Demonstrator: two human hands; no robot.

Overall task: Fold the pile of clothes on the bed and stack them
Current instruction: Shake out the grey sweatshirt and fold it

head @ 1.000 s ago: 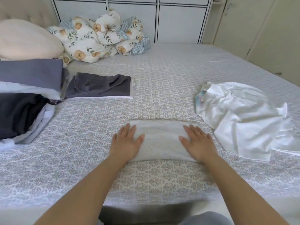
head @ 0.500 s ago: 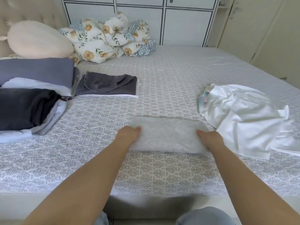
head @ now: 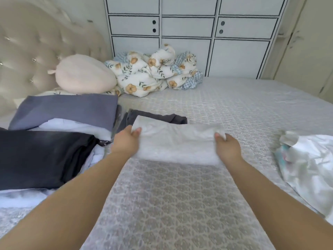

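— Both grips are clamped on the folded white garment point(head: 177, 141): left hand point(head: 126, 141) and right hand point(head: 227, 148) each pinch an end, thumbs on top.

— What changed?

— A second ago the palms lay flat on it, pressing it to the bed point(head: 234, 112). Now it is lifted, carried forward and left, over the folded dark grey garment point(head: 177, 118).

— Meaning?

— Folding looks done; I judge stacking comes next. The crumpled white clothes point(head: 310, 165) at right remain unfolded.

— Any writing?

— None readable.
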